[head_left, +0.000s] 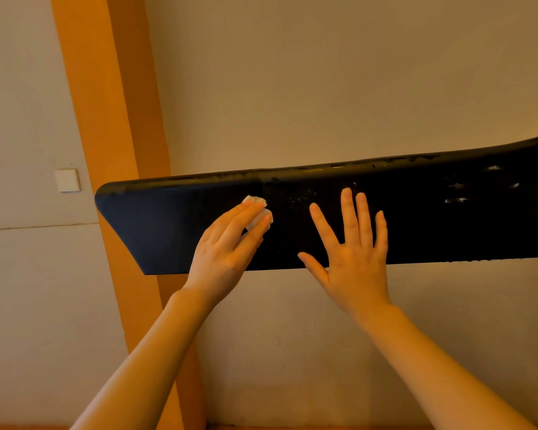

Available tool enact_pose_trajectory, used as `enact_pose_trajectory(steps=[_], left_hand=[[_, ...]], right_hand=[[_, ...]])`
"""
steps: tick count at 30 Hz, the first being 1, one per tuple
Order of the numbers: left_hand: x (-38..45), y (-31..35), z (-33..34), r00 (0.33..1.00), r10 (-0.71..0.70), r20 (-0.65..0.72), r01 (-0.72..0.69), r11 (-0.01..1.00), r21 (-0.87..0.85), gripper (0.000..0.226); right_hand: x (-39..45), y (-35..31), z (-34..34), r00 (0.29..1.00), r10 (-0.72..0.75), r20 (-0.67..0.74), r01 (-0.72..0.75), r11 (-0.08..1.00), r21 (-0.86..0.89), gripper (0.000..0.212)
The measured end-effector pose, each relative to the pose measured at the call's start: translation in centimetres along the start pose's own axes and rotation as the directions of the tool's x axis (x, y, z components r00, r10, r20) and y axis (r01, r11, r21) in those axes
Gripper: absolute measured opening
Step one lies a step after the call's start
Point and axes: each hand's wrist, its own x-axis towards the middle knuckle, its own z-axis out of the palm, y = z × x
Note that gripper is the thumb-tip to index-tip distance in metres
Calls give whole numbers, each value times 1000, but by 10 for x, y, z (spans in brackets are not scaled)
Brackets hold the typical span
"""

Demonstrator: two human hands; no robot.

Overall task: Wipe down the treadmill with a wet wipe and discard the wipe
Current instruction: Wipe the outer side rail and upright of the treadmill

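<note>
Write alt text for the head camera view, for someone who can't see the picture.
A person's left hand presses a crumpled white wet wipe against a black treadmill panel, while the right hand rests flat with fingers spread on the panel beside it. Behind is a beige wall with an orange post and a white switch plate.
</note>
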Motion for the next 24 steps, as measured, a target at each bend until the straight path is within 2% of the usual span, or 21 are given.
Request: enact_pose_trajectory(steps=[2,5,8,16,18,21,24], left_hand=[[-12,6,5,1000,-13,4,13,1000,-10,46],[-39,23,10,994,15,104,-13,1000,-19,53],[-49,26,10,987,35,158,-32,999,-18,49],[15,-1,6,998,-15,63,5,988,153,47],[17,3,8,997,-50,60,40,987,154,56],[-7,19,10,984,-51,168,30,992,123,77],[-26,29,8,965,-34,261,-4,989,146,80]], right_hand=[[-1,0,0,1000,-3,-3,3,1000,-4,76],[-1,0,0,1000,-6,0,6,1000,-6,75],[-1,0,1,1000,-5,4,5,1000,-8,75],[-1,0,0,1000,-3,15,3,1000,-20,75],[-1,1,0,1000,-3,14,3,1000,-19,75],[-2,1,0,1000,-12,15,13,1000,-27,75],[-2,2,1,1000,-13,20,13,999,-33,75]])
